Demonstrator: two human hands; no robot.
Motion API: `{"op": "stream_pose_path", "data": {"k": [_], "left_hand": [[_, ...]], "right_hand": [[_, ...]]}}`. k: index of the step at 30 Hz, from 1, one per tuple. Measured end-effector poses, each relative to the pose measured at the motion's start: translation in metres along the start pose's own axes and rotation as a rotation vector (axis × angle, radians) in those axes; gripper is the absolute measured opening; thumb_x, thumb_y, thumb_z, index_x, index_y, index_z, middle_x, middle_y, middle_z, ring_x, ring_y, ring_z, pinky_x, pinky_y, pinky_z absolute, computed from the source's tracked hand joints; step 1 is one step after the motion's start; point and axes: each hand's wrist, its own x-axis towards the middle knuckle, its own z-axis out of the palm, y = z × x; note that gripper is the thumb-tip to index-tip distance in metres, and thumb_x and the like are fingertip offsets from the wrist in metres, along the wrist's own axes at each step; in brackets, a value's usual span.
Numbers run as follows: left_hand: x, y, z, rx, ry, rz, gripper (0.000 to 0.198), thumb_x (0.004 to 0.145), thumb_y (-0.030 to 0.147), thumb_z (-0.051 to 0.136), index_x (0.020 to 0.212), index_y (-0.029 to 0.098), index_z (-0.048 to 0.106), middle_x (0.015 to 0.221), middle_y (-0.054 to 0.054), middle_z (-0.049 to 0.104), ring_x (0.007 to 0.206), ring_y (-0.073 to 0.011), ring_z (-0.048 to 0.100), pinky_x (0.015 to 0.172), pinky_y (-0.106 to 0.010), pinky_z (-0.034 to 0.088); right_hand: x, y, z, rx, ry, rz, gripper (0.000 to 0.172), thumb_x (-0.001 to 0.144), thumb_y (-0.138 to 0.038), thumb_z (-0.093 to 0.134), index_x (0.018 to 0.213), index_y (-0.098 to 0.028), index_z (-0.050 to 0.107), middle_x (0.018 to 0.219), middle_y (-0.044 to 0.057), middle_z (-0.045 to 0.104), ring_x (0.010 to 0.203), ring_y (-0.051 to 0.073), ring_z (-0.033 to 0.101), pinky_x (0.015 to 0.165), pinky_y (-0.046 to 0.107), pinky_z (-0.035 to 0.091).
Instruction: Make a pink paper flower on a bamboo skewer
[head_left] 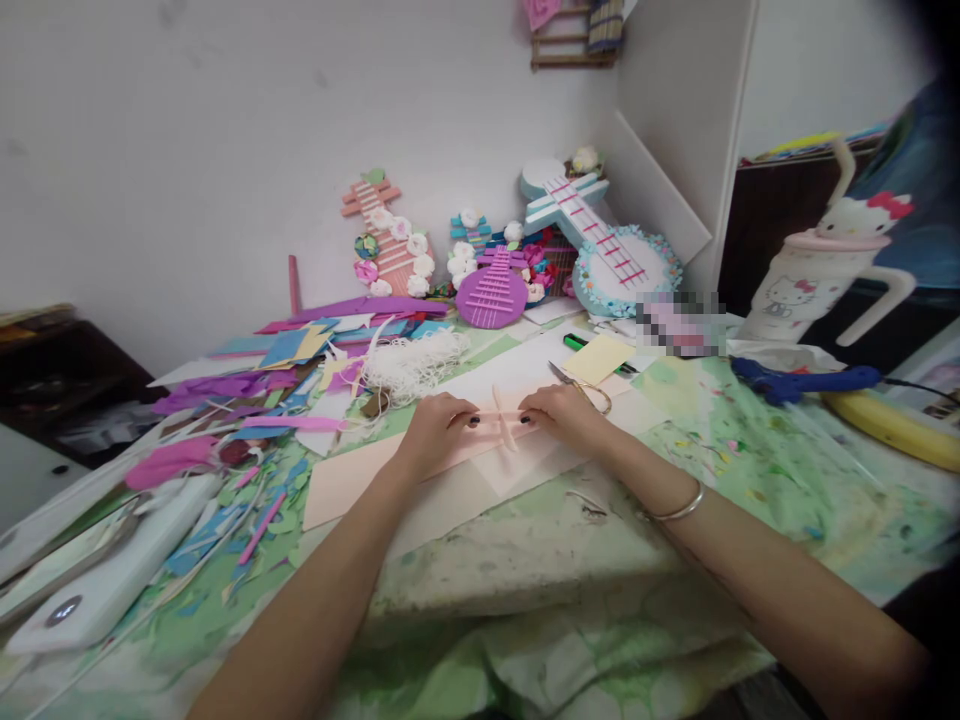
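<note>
Pale pink, a thin crossed piece (503, 418) is held above a peach sheet (345, 485) on the desk (480, 575), its 2 side ends pinched between thumb and fingers by the left hand (441, 428) and the right hand (562, 412). If the 2 ends were pulled or twisted unevenly, the piece could be bent, and its upright bar (508, 438), apparently gripped by neither hand, could be tilted or worked loose at the crossing. By the scissors (580, 384) lying just beyond, the right hand could be nicked if shifted carelessly forward.
</note>
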Motion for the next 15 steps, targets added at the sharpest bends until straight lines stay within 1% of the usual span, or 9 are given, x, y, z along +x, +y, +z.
{"op": "stream_pose_path", "data": {"k": [3,6,7,9,11,13,15], "left_hand": [[0.001,-0.001,0.001,0.017,-0.014,0.001,0.023,0.08,0.014,0.049,0.071,0.019,0.069,0.073,-0.002,0.069,0.071,-0.0155,0.061,0.07,-0.027,0.041],[0.001,0.0,0.0,0.025,-0.035,0.02,0.023,0.08,0.015,0.049,0.071,0.02,0.07,0.073,-0.003,0.069,0.072,-0.0157,0.061,0.07,-0.026,0.042],[0.0,0.001,0.0,0.022,-0.037,0.017,0.021,0.079,0.017,0.05,0.072,0.02,0.07,0.073,-0.003,0.07,0.072,-0.0158,0.061,0.069,-0.026,0.042],[-0.001,0.002,-0.002,0.008,-0.047,-0.006,0.016,0.077,0.023,0.056,0.076,0.021,0.071,0.076,-0.003,0.07,0.074,-0.0167,0.061,0.071,-0.027,0.044],[-0.001,0.002,-0.004,-0.003,-0.054,-0.051,0.017,0.074,0.032,0.061,0.079,0.02,0.072,0.081,-0.004,0.071,0.079,-0.0188,0.062,0.074,-0.028,0.045],[-0.001,0.001,-0.006,-0.018,-0.04,-0.093,0.022,0.073,0.038,0.061,0.08,0.019,0.072,0.084,-0.004,0.072,0.083,-0.0204,0.063,0.077,-0.03,0.045],[0.0,-0.003,-0.007,-0.041,0.004,-0.126,0.024,0.077,0.037,0.057,0.079,0.019,0.071,0.084,-0.004,0.072,0.081,-0.0198,0.063,0.077,-0.03,0.045]], "right_hand": [[0.001,0.0,0.0,-0.003,-0.004,0.017,0.023,0.083,-0.012,0.046,0.083,-0.017,0.068,0.079,0.005,0.068,0.076,0.015,0.06,0.067,0.023,0.035],[0.0,0.0,0.001,0.008,-0.008,0.001,0.023,0.083,-0.013,0.045,0.082,-0.017,0.068,0.078,0.006,0.068,0.077,0.016,0.059,0.068,0.024,0.036],[0.0,0.001,0.001,0.03,0.001,-0.008,0.023,0.083,-0.013,0.046,0.085,-0.017,0.068,0.08,0.006,0.068,0.078,0.016,0.059,0.069,0.024,0.038],[-0.001,0.004,0.003,0.106,0.032,-0.022,0.024,0.08,-0.012,0.049,0.098,-0.017,0.065,0.091,0.007,0.067,0.082,0.016,0.059,0.072,0.025,0.04],[-0.001,0.009,0.005,0.198,0.075,-0.028,0.037,0.076,-0.01,0.053,0.112,-0.018,0.059,0.105,0.008,0.064,0.083,0.015,0.059,0.074,0.027,0.043],[-0.001,0.015,0.005,0.258,0.114,-0.035,0.043,0.073,-0.009,0.056,0.115,-0.019,0.056,0.112,0.008,0.061,0.083,0.014,0.058,0.075,0.029,0.045],[0.0,0.019,0.002,0.303,0.15,-0.004,0.041,0.072,-0.008,0.054,0.112,-0.018,0.057,0.11,0.008,0.062,0.083,0.014,0.059,0.074,0.029,0.045]]}}
